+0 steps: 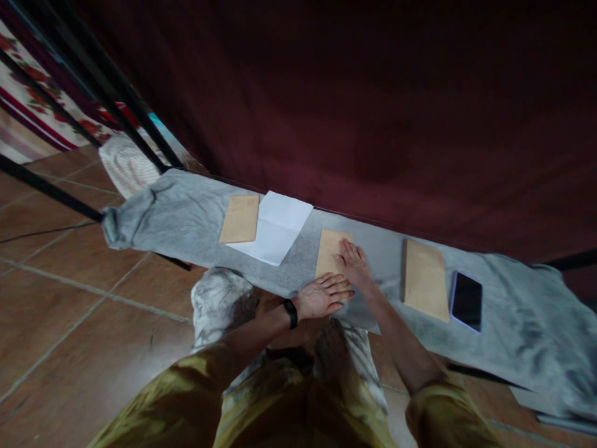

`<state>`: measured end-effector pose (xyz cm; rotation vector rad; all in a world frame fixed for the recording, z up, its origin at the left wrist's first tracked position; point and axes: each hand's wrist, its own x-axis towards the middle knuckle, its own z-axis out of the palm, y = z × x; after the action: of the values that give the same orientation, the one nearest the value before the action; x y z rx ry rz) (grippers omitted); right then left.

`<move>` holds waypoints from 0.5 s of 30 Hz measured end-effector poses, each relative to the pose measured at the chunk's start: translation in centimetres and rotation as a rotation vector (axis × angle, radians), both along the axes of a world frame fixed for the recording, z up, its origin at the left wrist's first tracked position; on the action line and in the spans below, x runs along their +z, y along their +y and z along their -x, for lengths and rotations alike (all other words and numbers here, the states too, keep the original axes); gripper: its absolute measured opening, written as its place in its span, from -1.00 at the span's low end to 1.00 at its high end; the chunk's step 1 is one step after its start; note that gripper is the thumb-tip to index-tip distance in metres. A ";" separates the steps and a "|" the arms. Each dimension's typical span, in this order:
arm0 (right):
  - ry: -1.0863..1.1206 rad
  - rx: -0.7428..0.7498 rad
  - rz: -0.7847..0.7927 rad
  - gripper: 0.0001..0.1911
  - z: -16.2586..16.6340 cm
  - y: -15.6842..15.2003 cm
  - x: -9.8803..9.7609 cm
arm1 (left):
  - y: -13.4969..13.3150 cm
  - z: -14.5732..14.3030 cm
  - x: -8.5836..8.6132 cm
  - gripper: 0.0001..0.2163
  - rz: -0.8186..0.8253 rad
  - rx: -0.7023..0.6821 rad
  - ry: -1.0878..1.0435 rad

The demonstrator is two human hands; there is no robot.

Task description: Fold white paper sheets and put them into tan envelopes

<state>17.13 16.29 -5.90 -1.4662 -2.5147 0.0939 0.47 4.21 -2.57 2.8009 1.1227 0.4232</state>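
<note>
A tan paper envelope [329, 246] lies flat on the grey cloth in front of me, partly covered by my hands. My left hand [324, 294], with a black band on its wrist, rests palm down over the envelope's near end, fingers stretched out. Further up, my right hand [353, 261] lies on the envelope's right side with its fingers extended. Neither hand grips anything. To the left, a creased white sheet of paper [282, 227] sits beside another tan envelope [240, 219], which overlaps its left edge. On the right is what looks like a stack of tan envelopes [425, 279].
A dark-screened phone [467, 300] lies right of the stack. Grey cloth [196, 214] covers the long narrow bench. A dark red curtain [354, 155] hangs behind it. Black metal bars [51, 190] stand at the left, above the tiled floor [84, 323].
</note>
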 end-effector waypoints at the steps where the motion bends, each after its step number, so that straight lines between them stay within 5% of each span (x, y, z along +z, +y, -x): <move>1: -0.001 0.021 0.012 -0.38 -0.3 -0.5 0.0 | 0.0 0.0 0.0 -0.57 0.001 -0.003 0.002; 15: 0.123 0.144 0.113 -0.45 -3.5 -8.8 1.1 | -0.6 -0.1 -0.9 -0.64 0.062 0.063 -0.133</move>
<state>20.62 7.50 -4.82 -1.2747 -2.5477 0.3448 0.59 3.66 -3.49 2.6463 1.1769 0.5604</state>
